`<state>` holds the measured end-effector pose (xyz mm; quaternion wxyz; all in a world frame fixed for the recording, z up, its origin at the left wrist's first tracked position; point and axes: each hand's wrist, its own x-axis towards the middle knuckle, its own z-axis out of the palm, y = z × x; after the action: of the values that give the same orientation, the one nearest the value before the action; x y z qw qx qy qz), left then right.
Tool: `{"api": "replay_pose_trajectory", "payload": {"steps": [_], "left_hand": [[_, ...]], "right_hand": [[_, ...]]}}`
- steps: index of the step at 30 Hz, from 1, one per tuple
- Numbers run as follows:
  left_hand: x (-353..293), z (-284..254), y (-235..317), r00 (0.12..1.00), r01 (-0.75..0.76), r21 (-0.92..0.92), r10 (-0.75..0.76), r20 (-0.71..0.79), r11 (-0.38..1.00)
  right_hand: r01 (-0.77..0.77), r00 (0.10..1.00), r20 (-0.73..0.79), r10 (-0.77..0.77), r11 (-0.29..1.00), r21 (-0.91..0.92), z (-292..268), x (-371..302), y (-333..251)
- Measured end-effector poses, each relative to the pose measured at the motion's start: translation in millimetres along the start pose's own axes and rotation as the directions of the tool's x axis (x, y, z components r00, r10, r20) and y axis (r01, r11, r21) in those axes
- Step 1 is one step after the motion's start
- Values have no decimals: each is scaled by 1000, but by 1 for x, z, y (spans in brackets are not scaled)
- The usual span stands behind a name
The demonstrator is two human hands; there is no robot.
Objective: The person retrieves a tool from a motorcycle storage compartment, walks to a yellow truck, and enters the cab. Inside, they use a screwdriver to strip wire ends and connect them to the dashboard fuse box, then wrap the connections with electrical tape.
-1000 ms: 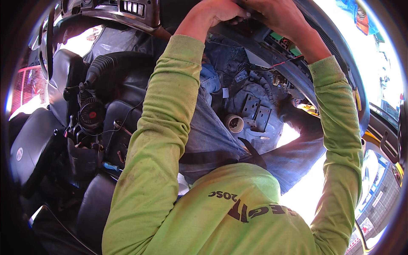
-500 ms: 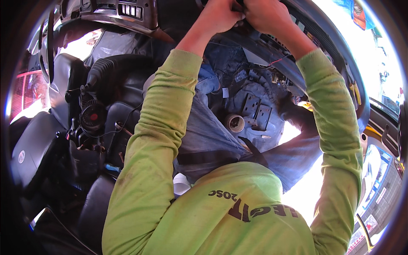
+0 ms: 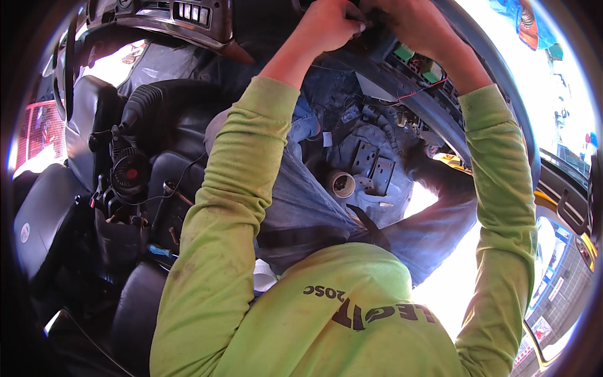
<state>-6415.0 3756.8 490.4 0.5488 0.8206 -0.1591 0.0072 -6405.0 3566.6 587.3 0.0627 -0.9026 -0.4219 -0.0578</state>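
Head view is showing both hands reaching overhead inside a vehicle cabin, working at the underside of the dashboard (image 3: pixel 402 81). The left hand (image 3: pixel 330 25) is curling its grip closed around a small dark part at the panel edge, fingertips pressed against it; what exactly it is pinching cannot be told. The right hand (image 3: pixel 408 22) is sitting just beside, touching the same spot, its grip hidden by the frame rim, so clenched or released cannot be told. Both arms are being held raised, apparently because the work sits above the body. Below the right grip, green connector blocks (image 3: pixel 418 60) and a red wire (image 3: pixel 414 94) are lying exposed. Open room is narrowing: the steering column (image 3: pixel 151 107) is crowding below the left grip, with pedals (image 3: pixel 374 166) further down.
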Motion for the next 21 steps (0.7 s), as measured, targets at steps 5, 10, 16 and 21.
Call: {"api": "replay_pose_trajectory", "payload": {"steps": [5, 10, 16, 21], "left_hand": [[4, -8, 1, 992, 41, -94, -30, 125, 995], [8, -10, 2, 983, 80, -60, -69, 173, 995], [12, -9, 1, 967, 132, -16, -125, 222, 991], [10, -14, 5, 976, 53, 67, -66, 208, 996]], "right_hand": [[223, 975, 41, -220, 963, -153, 4, 4, -3], [294, 949, 173, -263, 938, -185, -4, 11, 3], [345, 938, 73, -337, 922, -176, 0, 8, 5], [364, 929, 151, -337, 908, -209, -5, 8, 2]]}}
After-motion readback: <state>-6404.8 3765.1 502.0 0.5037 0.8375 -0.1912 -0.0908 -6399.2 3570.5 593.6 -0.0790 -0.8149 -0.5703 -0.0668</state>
